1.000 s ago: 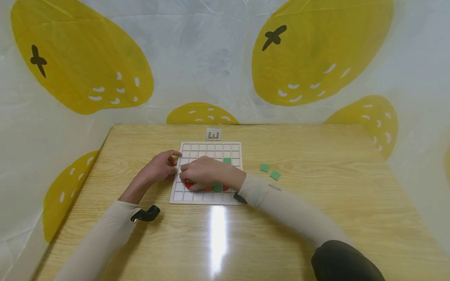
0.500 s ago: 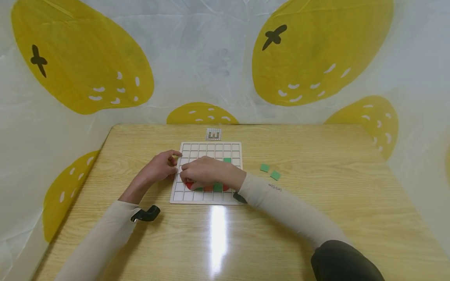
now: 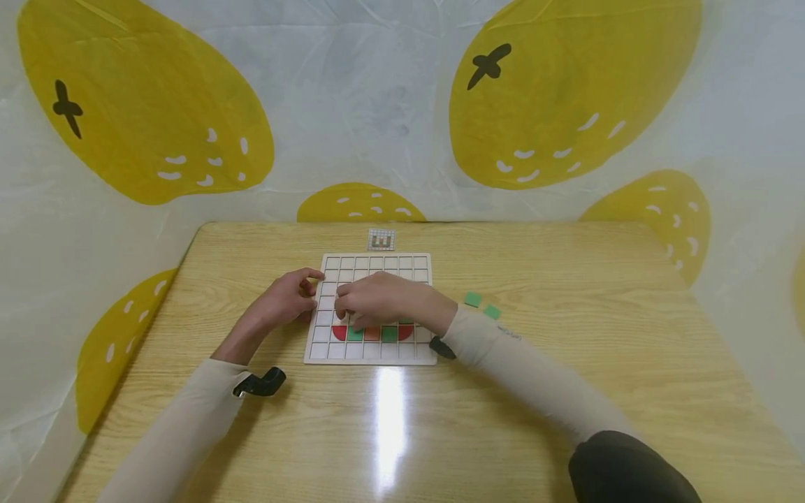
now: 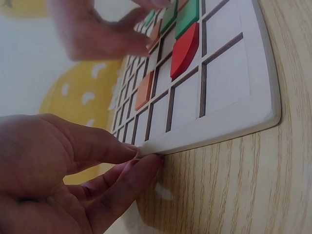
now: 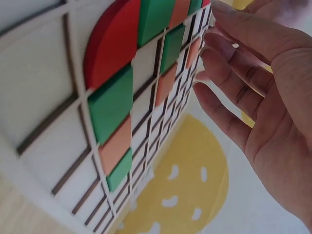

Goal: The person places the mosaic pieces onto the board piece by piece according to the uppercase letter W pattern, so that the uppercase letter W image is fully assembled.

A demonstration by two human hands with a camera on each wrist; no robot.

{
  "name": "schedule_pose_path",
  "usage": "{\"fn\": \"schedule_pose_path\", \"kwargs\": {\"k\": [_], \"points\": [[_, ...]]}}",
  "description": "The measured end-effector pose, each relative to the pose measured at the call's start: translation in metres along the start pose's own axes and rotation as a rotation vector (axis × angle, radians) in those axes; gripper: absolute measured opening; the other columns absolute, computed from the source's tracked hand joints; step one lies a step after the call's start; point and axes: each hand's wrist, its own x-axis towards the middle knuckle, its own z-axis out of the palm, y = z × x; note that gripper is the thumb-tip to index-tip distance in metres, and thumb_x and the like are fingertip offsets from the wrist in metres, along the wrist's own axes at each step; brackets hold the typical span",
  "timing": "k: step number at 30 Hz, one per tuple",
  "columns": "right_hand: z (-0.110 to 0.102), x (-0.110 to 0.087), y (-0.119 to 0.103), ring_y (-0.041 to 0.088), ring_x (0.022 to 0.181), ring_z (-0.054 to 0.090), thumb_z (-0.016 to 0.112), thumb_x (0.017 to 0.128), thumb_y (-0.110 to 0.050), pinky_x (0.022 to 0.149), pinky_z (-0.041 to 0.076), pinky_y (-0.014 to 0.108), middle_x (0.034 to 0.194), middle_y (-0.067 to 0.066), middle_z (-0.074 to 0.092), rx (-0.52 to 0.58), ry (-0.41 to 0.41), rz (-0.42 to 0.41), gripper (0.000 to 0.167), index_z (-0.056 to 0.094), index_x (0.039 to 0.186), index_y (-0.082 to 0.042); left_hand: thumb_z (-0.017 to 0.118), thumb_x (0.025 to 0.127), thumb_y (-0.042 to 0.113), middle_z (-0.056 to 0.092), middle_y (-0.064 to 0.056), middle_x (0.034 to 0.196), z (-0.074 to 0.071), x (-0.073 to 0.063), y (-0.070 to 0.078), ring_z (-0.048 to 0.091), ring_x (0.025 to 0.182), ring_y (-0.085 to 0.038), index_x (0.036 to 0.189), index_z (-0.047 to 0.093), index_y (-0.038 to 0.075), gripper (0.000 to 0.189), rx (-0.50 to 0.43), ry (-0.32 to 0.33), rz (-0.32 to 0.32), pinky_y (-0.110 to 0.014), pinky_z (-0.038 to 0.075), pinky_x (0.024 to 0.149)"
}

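A white wooden grid board (image 3: 377, 362) lies on the table. My left hand (image 3: 286, 300) holds its left edge between thumb and fingertips, as the left wrist view shows. Above the board hovers my right hand (image 3: 393, 297), fingers loosely bent, with nothing between thumb and fingers in the right wrist view. Along one row sit a red rounded tile (image 3: 339, 333), a green tile (image 3: 355, 334), an orange tile (image 3: 372, 334), a second green tile (image 3: 389, 334) and another red rounded tile (image 3: 405, 332). An orange tile (image 4: 144, 91) sits beyond the red one. My right hand hides several squares from the head view.
Two loose green tiles, one nearer the board (image 3: 473, 299) and the other partly behind my right sleeve (image 3: 492, 311), lie to the right. A small card (image 3: 381, 239) printed with an E-like shape lies behind the board. A patterned cloth (image 3: 352, 105) hangs beyond the table.
My right hand has drawn back slightly to the right, uncovering the left red tile and the green tile beside it. My left hand stays at the board's edge.
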Motion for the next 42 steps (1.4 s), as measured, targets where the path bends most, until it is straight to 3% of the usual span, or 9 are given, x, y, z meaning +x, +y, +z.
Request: {"fn": "schedule_pose_path", "kwargs": {"k": [13,25,34,42], "points": [[-0.003,-0.039,0.023,0.009,0.091,0.058,0.071,0.096,-0.028,0.077,0.050,0.029,0.104,-0.008,0.062,0.068,-0.002,0.068,0.023,0.069,0.117,-0.020,0.060,0.094,-0.006,0.050,-0.019,0.112,0.001,0.000,0.001,0.055,0.096,-0.029,0.147,0.046,0.001,0.055,-0.034,-0.005,-0.010,-0.031,0.053,0.069],[-0.005,-0.080,0.043,0.010,0.086,0.061,0.069,0.097,-0.018,0.078,0.053,0.029,0.102,-0.005,0.066,0.054,0.086,0.061,0.012,0.072,0.109,-0.017,0.060,0.094,-0.006,0.049,-0.018,0.111,0.001,0.001,-0.002,0.055,0.096,-0.029,0.147,0.046,0.002,0.055,-0.038,-0.005,-0.006,-0.031,0.054,0.069],[-0.005,-0.106,0.058,0.015,0.091,0.063,0.076,0.092,-0.014,0.082,0.053,0.034,0.102,-0.004,0.066,0.098,0.064,0.162,0.019,0.072,0.111,-0.015,0.059,0.094,-0.008,0.050,-0.019,0.111,0.002,0.001,-0.001,0.054,0.096,-0.029,0.147,0.046,0.001,0.056,-0.043,-0.011,-0.006,-0.031,0.054,0.069],[-0.001,-0.126,0.071,0.016,0.091,0.062,0.074,0.092,-0.012,0.083,0.053,0.035,0.103,-0.002,0.067,0.107,0.093,0.193,0.018,0.073,0.110,-0.014,0.059,0.094,-0.006,0.049,-0.018,0.112,0.001,0.000,0.002,0.054,0.098,-0.029,0.148,0.046,0.003,0.056,-0.047,-0.011,-0.025,-0.031,0.054,0.069]]}}
